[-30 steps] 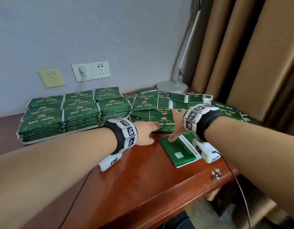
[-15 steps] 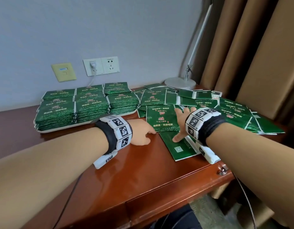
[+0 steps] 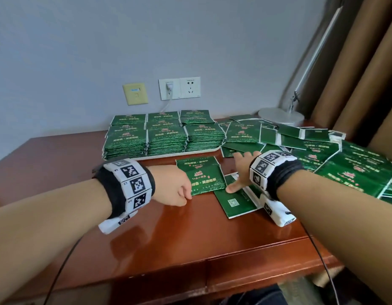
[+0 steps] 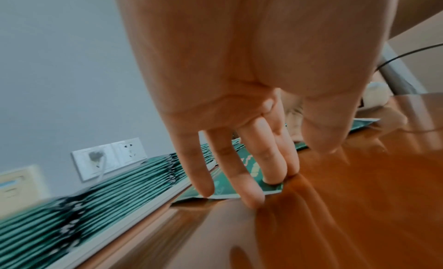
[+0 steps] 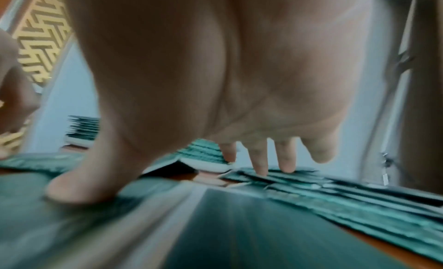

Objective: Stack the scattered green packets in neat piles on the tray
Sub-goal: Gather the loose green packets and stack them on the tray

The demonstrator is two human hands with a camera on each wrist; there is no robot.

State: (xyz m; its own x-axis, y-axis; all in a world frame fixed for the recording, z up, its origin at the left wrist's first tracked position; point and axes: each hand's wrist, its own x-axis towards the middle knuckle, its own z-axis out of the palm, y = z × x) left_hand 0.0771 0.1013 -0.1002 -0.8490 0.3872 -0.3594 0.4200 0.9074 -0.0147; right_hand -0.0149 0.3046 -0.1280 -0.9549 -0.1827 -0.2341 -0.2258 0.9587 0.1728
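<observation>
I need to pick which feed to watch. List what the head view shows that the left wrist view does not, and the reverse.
Head view only: the right hand with its thumb on a face-down packet, the scattered packets at right, the lamp base.

Left wrist view only: the left hand's fingers straight, their tips on the near edge of one packet.

Both: the left hand, that packet, the stacked piles on the tray, the wall sockets.

Glossy polished wooden desk (image 3: 168, 234), shiny packets (image 3: 201, 177)
</observation>
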